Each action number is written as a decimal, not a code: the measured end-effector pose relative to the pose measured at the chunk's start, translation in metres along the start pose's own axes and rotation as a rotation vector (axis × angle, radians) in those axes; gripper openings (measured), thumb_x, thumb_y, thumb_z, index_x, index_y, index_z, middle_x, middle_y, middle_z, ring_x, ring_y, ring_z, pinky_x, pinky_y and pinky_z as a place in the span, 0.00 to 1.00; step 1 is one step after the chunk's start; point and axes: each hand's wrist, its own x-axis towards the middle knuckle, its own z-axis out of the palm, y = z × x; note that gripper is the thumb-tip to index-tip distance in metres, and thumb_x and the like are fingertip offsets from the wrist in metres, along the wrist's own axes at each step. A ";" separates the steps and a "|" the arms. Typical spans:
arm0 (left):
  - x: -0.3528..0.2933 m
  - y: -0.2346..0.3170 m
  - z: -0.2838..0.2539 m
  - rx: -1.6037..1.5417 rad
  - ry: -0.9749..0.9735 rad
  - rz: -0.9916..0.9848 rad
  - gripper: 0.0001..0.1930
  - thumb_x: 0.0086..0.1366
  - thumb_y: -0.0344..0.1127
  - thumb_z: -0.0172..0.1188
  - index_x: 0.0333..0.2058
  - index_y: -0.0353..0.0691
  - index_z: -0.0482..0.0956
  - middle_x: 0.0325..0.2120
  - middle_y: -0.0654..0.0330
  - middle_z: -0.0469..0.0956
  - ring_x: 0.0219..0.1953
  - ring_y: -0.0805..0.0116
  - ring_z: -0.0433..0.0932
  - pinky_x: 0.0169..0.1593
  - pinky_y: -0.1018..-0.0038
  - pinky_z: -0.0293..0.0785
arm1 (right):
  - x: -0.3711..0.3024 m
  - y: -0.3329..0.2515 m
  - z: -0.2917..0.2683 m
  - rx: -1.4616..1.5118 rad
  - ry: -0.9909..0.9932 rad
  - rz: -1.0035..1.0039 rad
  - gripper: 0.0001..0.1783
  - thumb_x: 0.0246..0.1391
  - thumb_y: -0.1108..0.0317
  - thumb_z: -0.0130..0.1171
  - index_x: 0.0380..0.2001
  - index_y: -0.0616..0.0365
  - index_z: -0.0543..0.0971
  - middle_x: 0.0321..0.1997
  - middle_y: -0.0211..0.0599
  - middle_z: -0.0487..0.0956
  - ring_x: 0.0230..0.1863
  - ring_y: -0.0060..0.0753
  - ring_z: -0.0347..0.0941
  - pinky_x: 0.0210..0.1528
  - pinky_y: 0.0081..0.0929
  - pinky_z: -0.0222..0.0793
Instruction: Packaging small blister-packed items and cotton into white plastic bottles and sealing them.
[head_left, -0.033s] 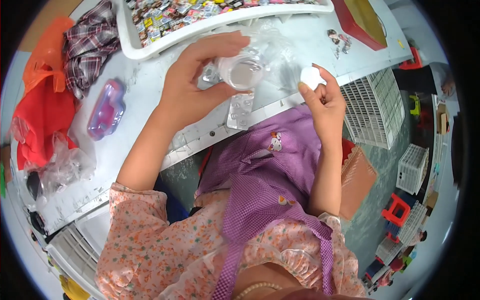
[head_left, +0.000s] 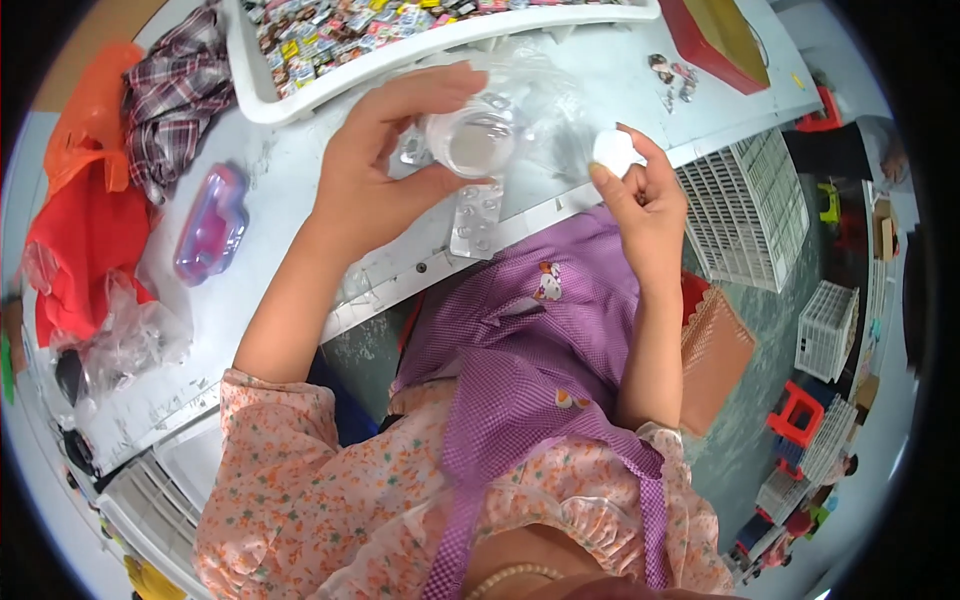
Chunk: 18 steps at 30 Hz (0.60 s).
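Observation:
My left hand (head_left: 385, 165) curls around a clear round plastic jar (head_left: 478, 145), with the thumb at its lower side and the fingers over its top. The jar's open end faces me and no contents can be made out. Between the thumb and fingertips of my right hand (head_left: 645, 195) is a small white round cap (head_left: 615, 152), held apart from the jar. Just below the jar, a clear blister tray (head_left: 477, 220) with small hollows lies at the table edge. Crumpled clear plastic (head_left: 560, 115) lies behind and between my hands.
A large white tray (head_left: 330, 85) of small colourful wrapped pieces stands at the back. On the left are a purple translucent case (head_left: 212, 222), a plaid cloth (head_left: 175, 100) and red bags (head_left: 85, 240). A red box (head_left: 720, 45) stands far right; a white crate (head_left: 745, 210) is beside the table.
The whole view has shifted very slightly. Both hands keep the same hold, and the jar and cap stay apart.

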 end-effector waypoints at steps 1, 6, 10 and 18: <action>0.000 -0.003 -0.002 0.010 0.001 0.012 0.25 0.43 0.17 0.61 0.43 0.39 0.67 0.48 0.53 0.69 0.54 0.61 0.66 0.57 0.67 0.61 | -0.002 -0.002 0.002 0.048 -0.021 0.000 0.23 0.45 0.74 0.61 0.47 0.62 0.70 0.13 0.14 0.55 0.16 0.07 0.48 0.19 0.10 0.42; 0.001 0.006 0.004 0.012 -0.020 0.045 0.27 0.42 0.16 0.63 0.42 0.38 0.65 0.48 0.51 0.69 0.53 0.60 0.66 0.56 0.66 0.63 | -0.015 -0.015 0.002 0.093 -0.092 -0.035 0.25 0.43 0.77 0.61 0.48 0.58 0.70 0.13 0.14 0.53 0.15 0.07 0.47 0.19 0.10 0.42; -0.003 0.005 0.000 0.001 -0.014 -0.136 0.29 0.40 0.13 0.61 0.43 0.39 0.65 0.48 0.50 0.68 0.54 0.59 0.65 0.56 0.65 0.64 | -0.021 -0.014 0.007 0.096 -0.144 -0.071 0.27 0.41 0.78 0.61 0.48 0.57 0.70 0.12 0.14 0.52 0.15 0.07 0.47 0.19 0.10 0.42; -0.001 0.015 0.007 -0.103 -0.069 -0.154 0.28 0.41 0.13 0.61 0.43 0.38 0.66 0.49 0.51 0.68 0.53 0.62 0.66 0.54 0.69 0.66 | -0.027 -0.022 0.004 0.140 -0.223 -0.148 0.30 0.38 0.77 0.64 0.49 0.55 0.70 0.12 0.15 0.52 0.15 0.07 0.47 0.18 0.11 0.41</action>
